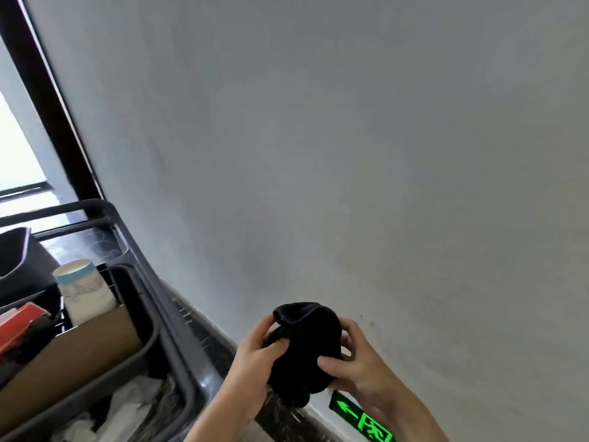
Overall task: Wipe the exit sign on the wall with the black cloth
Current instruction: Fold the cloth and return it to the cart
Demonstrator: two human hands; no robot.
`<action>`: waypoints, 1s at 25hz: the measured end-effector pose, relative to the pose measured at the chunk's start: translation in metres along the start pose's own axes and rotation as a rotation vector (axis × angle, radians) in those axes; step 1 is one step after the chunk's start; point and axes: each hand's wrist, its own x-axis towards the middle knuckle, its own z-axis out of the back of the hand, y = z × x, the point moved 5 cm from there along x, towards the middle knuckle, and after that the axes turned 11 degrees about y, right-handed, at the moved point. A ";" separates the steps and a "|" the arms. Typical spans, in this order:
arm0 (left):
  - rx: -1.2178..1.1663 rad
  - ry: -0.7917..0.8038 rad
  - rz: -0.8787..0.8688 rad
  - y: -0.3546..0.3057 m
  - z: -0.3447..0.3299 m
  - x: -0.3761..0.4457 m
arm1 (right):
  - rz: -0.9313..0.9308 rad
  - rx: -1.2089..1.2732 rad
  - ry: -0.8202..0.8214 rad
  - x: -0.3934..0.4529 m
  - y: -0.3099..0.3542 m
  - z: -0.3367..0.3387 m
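A bunched black cloth [307, 342] is held in front of the white wall, low in the head view. My left hand [255, 355] grips its left side and my right hand [353, 358] grips its right side. Low on the wall, just below my right hand, a green glowing exit sign [361, 421] shows an arrow and a running figure. My right forearm hides part of the sign.
A grey cleaning cart [165, 320] stands at the left, holding a white tub [84, 290], a cardboard box [79, 355], a red item [19, 323] and white rags. A dark window frame [47, 90] runs along the left. A dark marble skirting [210, 333] lines the wall's foot.
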 end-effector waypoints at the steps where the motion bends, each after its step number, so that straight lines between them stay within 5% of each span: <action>1: -0.092 0.005 -0.008 -0.003 0.015 -0.004 | -0.010 -0.050 0.047 0.014 -0.002 -0.015; 5: -0.373 -0.054 -0.054 -0.017 0.078 -0.018 | 0.017 -0.302 0.096 0.066 -0.004 -0.071; 9: -0.193 -0.347 -0.018 -0.021 0.153 -0.034 | 0.027 -0.426 0.052 0.113 -0.009 -0.112; 14: -0.082 -0.525 0.052 -0.011 0.229 -0.047 | -0.013 -0.365 -0.006 0.175 -0.038 -0.147; 25: -0.301 -0.818 0.165 0.089 0.286 -0.023 | -0.191 -0.567 -0.170 0.251 -0.124 -0.133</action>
